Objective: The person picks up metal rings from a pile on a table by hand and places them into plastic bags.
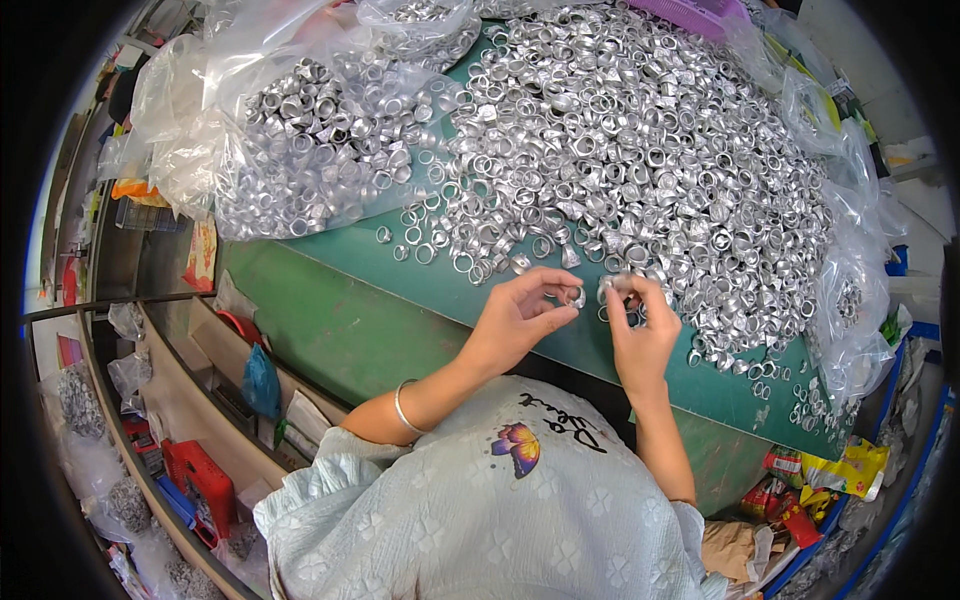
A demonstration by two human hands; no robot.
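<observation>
My left hand [520, 317] pinches a silver-coloured metal ring [577, 297] between thumb and fingertips, above the near edge of the green table mat [375, 275]. Just to its right, my right hand [642, 325] has its fingers closed at a second silver ring [606, 288], partly covered by the fingertips. The two hands are a short gap apart. Beyond them spreads a large heap of silver rings [640, 130], some with broad patterned faces. A few loose rings [425, 253] lie at the heap's near left border.
A clear plastic bag [300, 200] full of rings lies at the left, another bag [415, 35] behind it. Crumpled clear plastic [855, 290] lines the right edge. A pink basket [695, 14] sits at the far side. Drawers with a red basket [198, 485] stand at lower left.
</observation>
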